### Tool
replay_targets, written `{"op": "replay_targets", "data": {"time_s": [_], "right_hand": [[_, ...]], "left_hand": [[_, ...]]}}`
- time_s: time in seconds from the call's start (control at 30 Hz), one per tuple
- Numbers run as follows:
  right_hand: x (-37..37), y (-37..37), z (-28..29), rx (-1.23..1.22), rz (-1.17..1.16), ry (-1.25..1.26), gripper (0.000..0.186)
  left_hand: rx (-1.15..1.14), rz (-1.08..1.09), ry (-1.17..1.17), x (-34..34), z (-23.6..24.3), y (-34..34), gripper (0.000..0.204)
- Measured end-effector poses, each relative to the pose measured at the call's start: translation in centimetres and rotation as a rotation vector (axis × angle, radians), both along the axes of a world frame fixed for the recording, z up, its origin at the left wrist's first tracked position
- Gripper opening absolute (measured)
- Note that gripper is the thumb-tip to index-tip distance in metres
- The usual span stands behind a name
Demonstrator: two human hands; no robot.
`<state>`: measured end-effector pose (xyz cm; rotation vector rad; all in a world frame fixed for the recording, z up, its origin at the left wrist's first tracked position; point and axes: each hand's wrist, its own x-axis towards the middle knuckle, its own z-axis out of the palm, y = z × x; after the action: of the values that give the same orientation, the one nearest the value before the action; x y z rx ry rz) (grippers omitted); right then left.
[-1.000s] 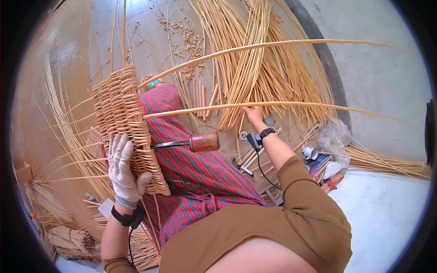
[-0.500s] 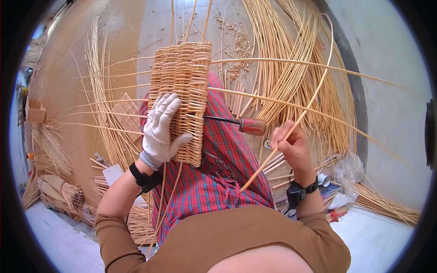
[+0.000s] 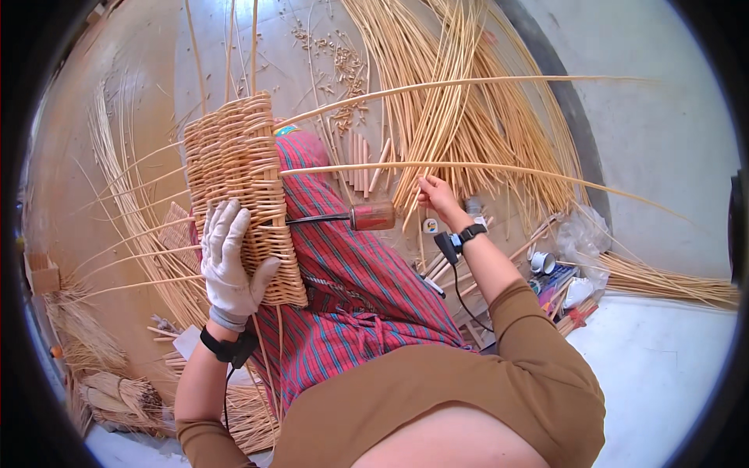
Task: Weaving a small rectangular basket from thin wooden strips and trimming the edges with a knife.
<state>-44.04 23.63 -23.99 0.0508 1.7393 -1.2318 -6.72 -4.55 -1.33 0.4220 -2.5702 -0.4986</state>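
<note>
A woven wicker panel (image 3: 234, 144) rests on my lap, with long rods sticking out from its sides and far end. My left hand (image 3: 232, 253), in a white glove, lies flat on its near part, thumb spread. An awl (image 3: 373, 217) with a wooden handle and dark shaft is stuck into the panel's right edge; its tip is hidden in the weave. My bare right hand (image 3: 442, 199) is at the near ends of a pile of wicker rods (image 3: 441, 117), fingers curled. Whether a rod is between those fingers, I cannot make out.
Short cut sticks (image 3: 360, 164) and small offcuts (image 3: 349, 74) lie on the floor ahead. More rods and a smaller woven piece (image 3: 179, 234) are to the left. At right are a white cup (image 3: 542, 262), a clear plastic bag (image 3: 583, 234) and another rod bundle (image 3: 663, 281).
My right hand has moved forward and left to the rod pile; the long rod it held no longer crosses my lap. The panel, awl and left hand appear further left in view.
</note>
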Motion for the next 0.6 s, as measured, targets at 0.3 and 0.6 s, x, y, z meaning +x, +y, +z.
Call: {"op": "replay_targets", "data": {"time_s": [0.3, 0.6], "right_hand": [[-2.5, 2.6, -13.8, 0.540, 0.195, 0.580, 0.053], [-1.5, -0.6, -16.4, 0.509, 0.034, 0.572, 0.047]], "left_hand": [[-0.010, 0.033, -0.113, 1.0, 0.6, 0.1, 0.076], [-0.063, 0.081, -0.229, 1.8, 1.8, 0.2, 0.073]]}}
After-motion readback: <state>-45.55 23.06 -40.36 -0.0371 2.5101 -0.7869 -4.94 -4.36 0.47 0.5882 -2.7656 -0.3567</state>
